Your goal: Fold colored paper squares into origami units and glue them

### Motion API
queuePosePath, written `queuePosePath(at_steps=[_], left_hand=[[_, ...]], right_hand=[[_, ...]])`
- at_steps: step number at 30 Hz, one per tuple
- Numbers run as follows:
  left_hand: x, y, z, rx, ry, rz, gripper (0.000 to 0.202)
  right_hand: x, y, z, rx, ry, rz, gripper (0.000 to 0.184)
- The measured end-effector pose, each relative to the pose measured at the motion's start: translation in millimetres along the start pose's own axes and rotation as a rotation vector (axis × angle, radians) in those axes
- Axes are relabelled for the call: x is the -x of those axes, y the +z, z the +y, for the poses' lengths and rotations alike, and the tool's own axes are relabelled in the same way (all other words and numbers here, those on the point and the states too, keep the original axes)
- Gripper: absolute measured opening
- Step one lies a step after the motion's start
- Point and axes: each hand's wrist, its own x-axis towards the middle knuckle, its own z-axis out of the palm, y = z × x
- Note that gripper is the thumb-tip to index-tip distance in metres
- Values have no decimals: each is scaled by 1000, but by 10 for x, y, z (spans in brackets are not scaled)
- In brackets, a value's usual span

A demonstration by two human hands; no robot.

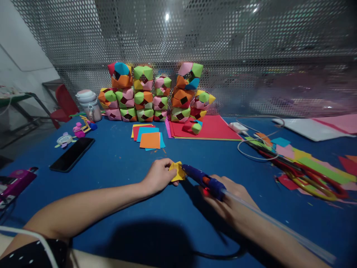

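Observation:
My left hand [158,174] pinches a small folded yellow paper piece [177,171] on the blue table [117,163]. My right hand [228,197] grips a blue glue gun [205,180] with a clear glue stick [267,219] sticking out of its back. The gun's nozzle touches the right edge of the yellow piece. A black cord runs from under my right arm along the table's near edge.
Stacked multicolour origami cubes [152,93] stand at the back by a perforated metal screen. Loose paper squares [149,138], red sheets [212,128], a black phone [72,154], a jar [89,104], a white charger [238,127], red-and-yellow scissors [309,178] among paper scraps.

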Motion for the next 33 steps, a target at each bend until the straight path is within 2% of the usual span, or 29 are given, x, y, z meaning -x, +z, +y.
queuePosePath(at_steps=[27,33], left_hand=[[-7,12,14,26,-24,4,2],[-4,9,32,96,-33,38,4]], right_hand=[[-13,-53,-38,-27,39,-30,19],[29,-51,13,-23,107,-51,18]])
